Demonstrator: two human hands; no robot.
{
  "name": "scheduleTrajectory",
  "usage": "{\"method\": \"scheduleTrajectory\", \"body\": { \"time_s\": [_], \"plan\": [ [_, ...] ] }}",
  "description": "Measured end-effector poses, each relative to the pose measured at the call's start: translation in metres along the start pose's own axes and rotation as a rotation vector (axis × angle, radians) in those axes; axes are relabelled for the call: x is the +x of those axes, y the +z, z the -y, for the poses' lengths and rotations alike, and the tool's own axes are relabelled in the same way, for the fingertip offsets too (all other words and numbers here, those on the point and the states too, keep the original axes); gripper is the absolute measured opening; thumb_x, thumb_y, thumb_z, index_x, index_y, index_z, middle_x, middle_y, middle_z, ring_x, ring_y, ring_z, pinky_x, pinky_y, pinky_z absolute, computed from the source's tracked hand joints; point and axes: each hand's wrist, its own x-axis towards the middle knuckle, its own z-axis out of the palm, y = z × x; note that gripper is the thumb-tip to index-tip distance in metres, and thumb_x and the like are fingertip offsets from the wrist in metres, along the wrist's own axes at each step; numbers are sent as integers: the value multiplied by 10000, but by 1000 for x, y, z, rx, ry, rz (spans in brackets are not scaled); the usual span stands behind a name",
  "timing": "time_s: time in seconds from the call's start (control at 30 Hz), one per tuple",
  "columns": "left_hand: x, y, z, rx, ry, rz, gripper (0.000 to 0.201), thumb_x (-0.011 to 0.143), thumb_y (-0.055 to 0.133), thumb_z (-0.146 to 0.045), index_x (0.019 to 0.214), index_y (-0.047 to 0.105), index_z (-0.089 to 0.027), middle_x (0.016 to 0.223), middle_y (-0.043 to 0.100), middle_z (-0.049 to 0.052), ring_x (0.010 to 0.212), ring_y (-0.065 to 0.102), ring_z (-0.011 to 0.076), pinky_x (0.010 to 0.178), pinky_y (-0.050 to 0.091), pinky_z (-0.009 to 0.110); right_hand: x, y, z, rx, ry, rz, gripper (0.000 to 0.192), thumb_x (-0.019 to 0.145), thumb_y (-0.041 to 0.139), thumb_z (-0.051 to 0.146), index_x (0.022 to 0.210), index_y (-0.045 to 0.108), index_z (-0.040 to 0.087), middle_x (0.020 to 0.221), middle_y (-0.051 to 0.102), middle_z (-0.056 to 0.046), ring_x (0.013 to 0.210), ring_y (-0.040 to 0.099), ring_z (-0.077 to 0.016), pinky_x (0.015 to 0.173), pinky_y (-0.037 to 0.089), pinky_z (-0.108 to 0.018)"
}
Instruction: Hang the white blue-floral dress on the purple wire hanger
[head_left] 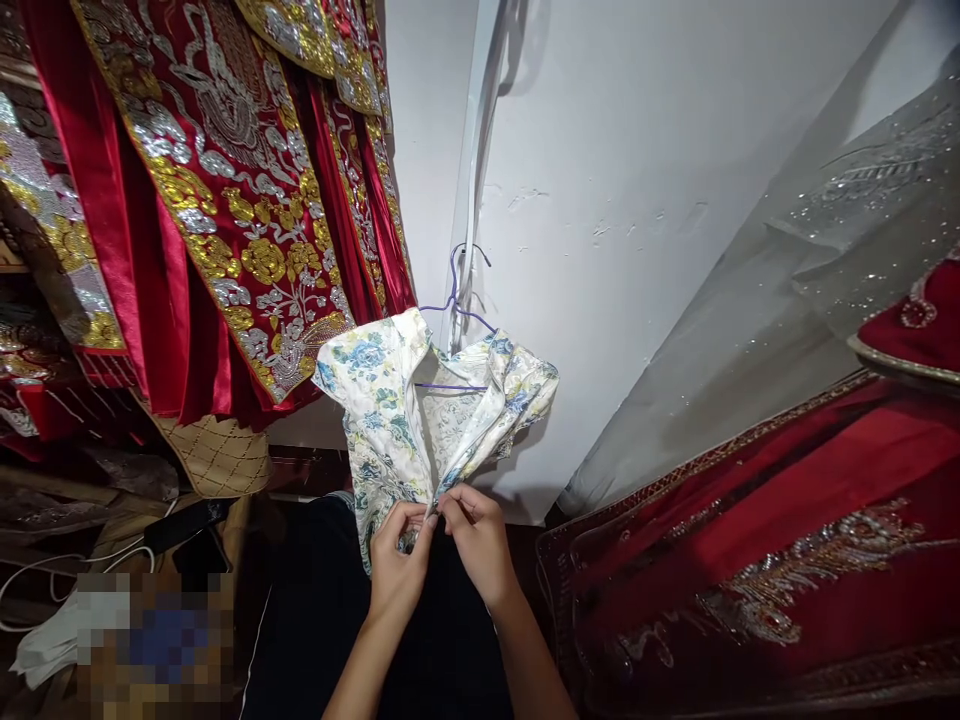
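Note:
A white short-sleeved garment with blue and yellow flowers hangs from a purple wire hanger, hooked on a strip on the wall. Its front is open in a V from the collar down, and the inside of the back shows. At the bottom of that opening, my left hand pinches one front edge. Close beside it, my right hand pinches the other edge, with the fingertips of both hands nearly touching. Whatever small fastener lies between the fingers is hidden.
Red costumes with gold and silver embroidery hang at the left. To the right stand sheer sparkly fabric and a red beaded garment. A white cable and a black object lie at lower left, near a blurred patch.

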Motion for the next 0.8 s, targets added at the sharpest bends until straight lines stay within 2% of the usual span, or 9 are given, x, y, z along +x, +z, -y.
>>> {"method": "scheduleTrajectory", "body": {
  "time_s": [0.2,0.3,0.47,0.67,0.8],
  "plan": [
    [-2,-1,-2,-19,-22,-12,246,844,689,-440,840,684,-194,804,689,47,803,665,217,742,532,300,3,-6,-3,-43,-96,77,294,926,556,391,717,609,192,624,498,20,601,444,-136,583,358,-254],
    [-2,-2,-5,-30,-46,-3,250,835,700,-443,830,679,-194,801,687,44,806,662,215,750,531,301,5,-9,-2,-53,-125,67,311,930,552,396,693,574,196,607,459,26,585,411,-133,566,335,-255],
    [-3,-2,-8,-38,-74,19,268,821,712,-456,817,688,-189,780,676,41,793,659,212,756,528,300,6,-9,-3,-103,-169,29,315,941,531,407,703,569,204,609,479,21,585,434,-144,573,347,-263],
    [-4,-4,-2,-37,-84,52,269,844,691,-450,822,694,-182,797,666,48,808,644,211,748,510,288,18,-13,4,-152,-148,-24,290,931,541,377,699,543,203,607,455,26,574,418,-135,556,319,-260],
    [-3,-5,1,-46,-96,94,274,845,691,-449,845,704,-175,810,679,54,809,646,210,732,505,280,34,-17,12,-149,-243,-14,286,928,544,373,702,536,199,594,389,39,544,368,-122,532,277,-264]
  ]
}}
